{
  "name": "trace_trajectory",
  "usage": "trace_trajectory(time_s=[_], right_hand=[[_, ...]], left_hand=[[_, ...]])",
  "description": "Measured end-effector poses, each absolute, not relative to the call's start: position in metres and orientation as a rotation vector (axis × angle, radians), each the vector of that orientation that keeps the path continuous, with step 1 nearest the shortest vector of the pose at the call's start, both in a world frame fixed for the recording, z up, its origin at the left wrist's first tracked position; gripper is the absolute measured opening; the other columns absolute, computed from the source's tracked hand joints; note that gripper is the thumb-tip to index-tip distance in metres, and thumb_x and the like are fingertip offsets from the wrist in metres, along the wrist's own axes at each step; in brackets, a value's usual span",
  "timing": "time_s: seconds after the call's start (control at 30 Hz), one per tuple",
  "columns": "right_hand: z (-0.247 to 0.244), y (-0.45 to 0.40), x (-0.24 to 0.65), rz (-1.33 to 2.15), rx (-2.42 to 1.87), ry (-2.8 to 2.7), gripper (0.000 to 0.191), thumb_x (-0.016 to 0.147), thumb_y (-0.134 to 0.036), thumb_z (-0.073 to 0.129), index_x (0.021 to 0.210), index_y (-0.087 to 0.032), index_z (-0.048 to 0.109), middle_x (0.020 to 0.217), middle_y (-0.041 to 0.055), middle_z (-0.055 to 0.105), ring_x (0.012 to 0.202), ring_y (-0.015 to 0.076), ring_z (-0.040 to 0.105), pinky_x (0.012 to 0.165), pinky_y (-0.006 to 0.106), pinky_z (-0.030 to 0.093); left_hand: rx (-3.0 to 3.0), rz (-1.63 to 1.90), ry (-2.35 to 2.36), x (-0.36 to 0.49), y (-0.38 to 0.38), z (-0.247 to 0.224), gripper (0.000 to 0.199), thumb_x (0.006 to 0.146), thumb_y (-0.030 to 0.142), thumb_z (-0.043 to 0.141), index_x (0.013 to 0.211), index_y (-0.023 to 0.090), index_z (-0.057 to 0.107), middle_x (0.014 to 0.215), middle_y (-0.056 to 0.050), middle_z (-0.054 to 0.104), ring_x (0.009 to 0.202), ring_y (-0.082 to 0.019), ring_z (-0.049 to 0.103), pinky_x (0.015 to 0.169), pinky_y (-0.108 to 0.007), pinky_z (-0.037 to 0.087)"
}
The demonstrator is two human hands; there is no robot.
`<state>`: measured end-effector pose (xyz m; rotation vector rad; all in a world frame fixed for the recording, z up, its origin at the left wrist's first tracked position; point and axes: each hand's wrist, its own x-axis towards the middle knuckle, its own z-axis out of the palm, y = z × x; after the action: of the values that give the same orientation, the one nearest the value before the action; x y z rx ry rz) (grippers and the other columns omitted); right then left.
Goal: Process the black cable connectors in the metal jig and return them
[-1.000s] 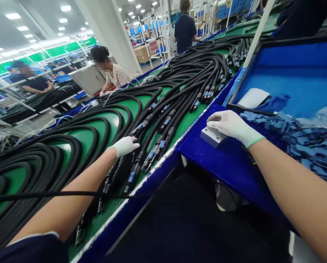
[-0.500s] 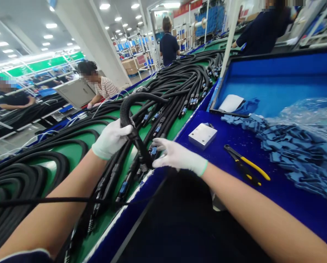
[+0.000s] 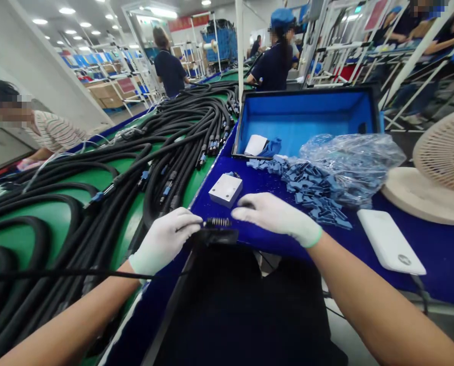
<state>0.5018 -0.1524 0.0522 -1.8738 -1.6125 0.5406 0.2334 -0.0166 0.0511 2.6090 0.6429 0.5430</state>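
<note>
My left hand (image 3: 165, 240), in a white glove, grips a black corrugated cable near its end. The cable's black connector (image 3: 215, 236) with a row of metal pins lies at the edge of the blue mat (image 3: 227, 219). My right hand (image 3: 276, 218), also gloved, rests on the mat just right of the connector, its fingers extended and holding nothing I can see. A square metal block (image 3: 225, 189) sits above the connector on the mat. Many more black corrugated cables (image 3: 166, 147) with blue connectors lie on the green bench (image 3: 57, 216).
Blue plastic parts (image 3: 311, 190) lie heaped beside a crumpled clear plastic bag (image 3: 352, 168), behind them a blue-lined bin (image 3: 306, 119). A white power bank (image 3: 389, 241) lies at right, next to a fan (image 3: 440, 162). Co-workers stand along the benches.
My view has swung right. The cable end has moved from above the bench to the mat edge, held in my left hand. The yellow-handled pliers no longer show.
</note>
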Motion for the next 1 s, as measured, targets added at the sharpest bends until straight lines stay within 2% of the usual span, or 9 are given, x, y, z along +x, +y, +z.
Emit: trace_trajectory(time_s=[0.07, 0.17, 0.3, 0.4, 0.57, 0.77, 0.87, 0.93, 1.0], right_hand=[[0.034, -0.165, 0.522, 0.325, -2.257, -1.649, 0.037, 0.088, -0.054, 0.069, 0.088, -0.017, 0.066, 0.086, 0.0116, 0.070, 0.080, 0.0255, 0.067, 0.070, 0.034, 0.048], [0.004, -0.173, 0.531, 0.092, -2.493, -1.684, 0.019, 0.083, -0.029, 0.070, 0.093, -0.014, 0.062, 0.097, 0.0180, 0.068, 0.089, 0.0309, 0.065, 0.071, 0.036, 0.045], [-0.003, -0.165, 0.523, 0.199, -2.237, -1.522, 0.014, 0.080, -0.011, 0.057, 0.093, -0.017, 0.057, 0.084, 0.0087, 0.066, 0.073, 0.0212, 0.061, 0.067, 0.032, 0.043], [0.009, -0.156, 0.514, 0.411, -1.886, -1.528, 0.019, 0.075, -0.004, 0.054, 0.087, -0.018, 0.059, 0.081, 0.0040, 0.067, 0.071, 0.0177, 0.060, 0.067, 0.029, 0.044], [0.029, -0.148, 0.497, 0.612, -1.352, -1.630, 0.016, 0.081, -0.008, 0.058, 0.087, -0.020, 0.068, 0.088, 0.0023, 0.071, 0.080, 0.0196, 0.063, 0.076, 0.032, 0.052], [0.041, -0.142, 0.490, 0.592, -1.200, -1.700, 0.022, 0.089, -0.009, 0.053, 0.094, -0.023, 0.069, 0.102, 0.0038, 0.072, 0.097, 0.0223, 0.067, 0.096, 0.040, 0.055], [0.039, -0.141, 0.489, 0.541, -1.219, -1.710, 0.017, 0.091, -0.011, 0.054, 0.096, -0.021, 0.067, 0.107, 0.0064, 0.072, 0.100, 0.0222, 0.066, 0.097, 0.038, 0.053], [0.036, -0.141, 0.488, 0.521, -1.277, -1.702, 0.012, 0.092, -0.015, 0.057, 0.098, -0.020, 0.067, 0.107, 0.0077, 0.072, 0.098, 0.0225, 0.066, 0.094, 0.037, 0.053], [0.033, -0.140, 0.487, 0.514, -1.347, -1.705, 0.010, 0.093, -0.019, 0.058, 0.099, -0.020, 0.066, 0.108, 0.0089, 0.071, 0.097, 0.0232, 0.066, 0.091, 0.038, 0.052]], left_hand=[[2.361, 0.538, 0.886, 0.248, -0.018, 0.051, 0.029, 0.098, 0.042, 0.061, 0.111, 0.023, 0.077, 0.110, -0.005, 0.076, 0.102, -0.023, 0.071, 0.094, -0.033, 0.053], [2.140, 0.495, 1.021, 0.269, -0.016, 0.059, 0.037, 0.094, 0.046, 0.064, 0.119, 0.022, 0.076, 0.112, -0.004, 0.077, 0.103, -0.024, 0.071, 0.094, -0.033, 0.052], [1.965, 0.460, 1.000, 0.291, -0.014, 0.071, 0.043, 0.091, 0.042, 0.066, 0.123, 0.016, 0.074, 0.091, -0.004, 0.077, 0.085, -0.021, 0.070, 0.080, -0.031, 0.053], [1.886, 0.478, 0.932, 0.299, -0.013, 0.075, 0.044, 0.090, 0.043, 0.067, 0.124, 0.015, 0.074, 0.082, -0.003, 0.074, 0.076, -0.019, 0.066, 0.073, -0.029, 0.052], [1.893, 0.498, 0.863, 0.305, -0.009, 0.078, 0.047, 0.091, 0.048, 0.066, 0.124, 0.017, 0.075, 0.082, -0.004, 0.074, 0.075, -0.020, 0.066, 0.070, -0.030, 0.051], [1.994, 0.486, 0.811, 0.304, -0.008, 0.085, 0.045, 0.091, 0.047, 0.065, 0.120, 0.015, 0.078, 0.083, -0.006, 0.076, 0.074, -0.023, 0.067, 0.069, -0.032, 0.052], [2.015, 0.463, 0.804, 0.302, -0.008, 0.083, 0.046, 0.091, 0.047, 0.065, 0.123, 0.015, 0.077, 0.084, -0.005, 0.077, 0.076, -0.023, 0.069, 0.069, -0.032, 0.053], [2.000, 0.425, 0.802, 0.303, -0.007, 0.081, 0.047, 0.091, 0.045, 0.066, 0.126, 0.016, 0.076, 0.093, -0.006, 0.079, 0.083, -0.024, 0.072, 0.075, -0.033, 0.055], [1.978, 0.429, 0.796, 0.309, -0.006, 0.080, 0.052, 0.089, 0.044, 0.069, 0.133, 0.017, 0.071, 0.110, -0.007, 0.079, 0.096, -0.026, 0.073, 0.085, -0.035, 0.057]])
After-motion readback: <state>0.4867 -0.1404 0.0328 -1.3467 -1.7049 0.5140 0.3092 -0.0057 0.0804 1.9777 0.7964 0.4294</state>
